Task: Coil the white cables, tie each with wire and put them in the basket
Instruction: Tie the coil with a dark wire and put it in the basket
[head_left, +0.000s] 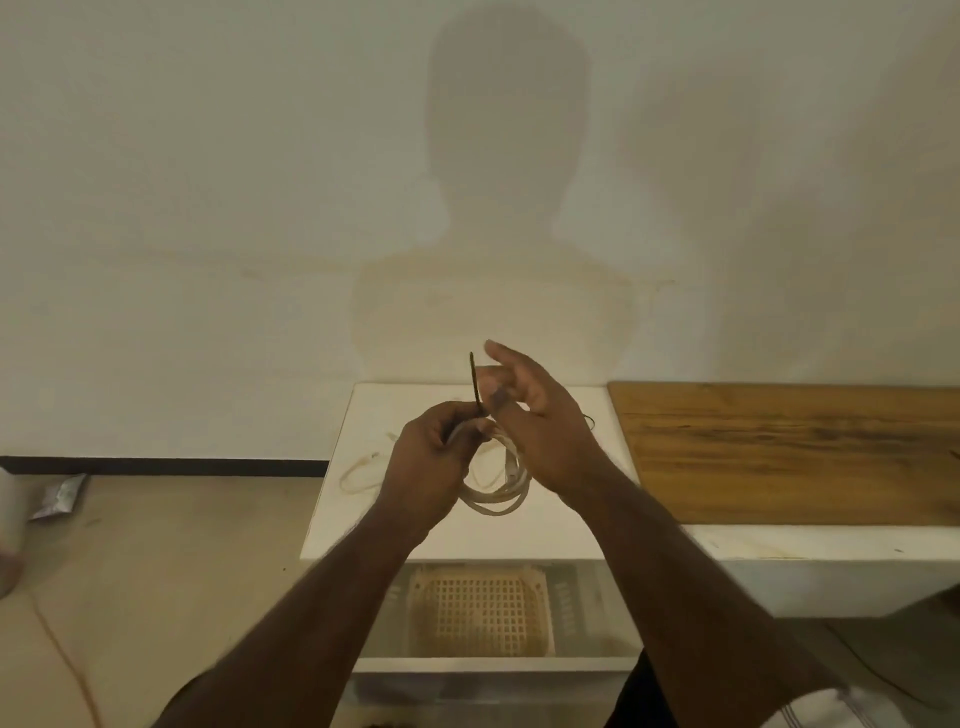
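Observation:
My left hand (434, 462) grips a coiled white cable (501, 493), whose loops hang below and between both hands over the white table (363, 535). A dark tie wire (474, 382) sticks upward from the left hand's fingers. My right hand (540, 421) is close beside it with its fingers partly spread and its fingertips at the wire; the grip itself is blurred. A second white cable (363, 470) lies loose on the table to the left. The perforated basket (480, 610) sits below the table's front edge.
A wooden board (789, 452) lies on the surface to the right. A thin dark wire (589, 418) pokes out behind my right hand. On the floor at the left lie a silver packet (60, 496) and an orange cord (62, 654).

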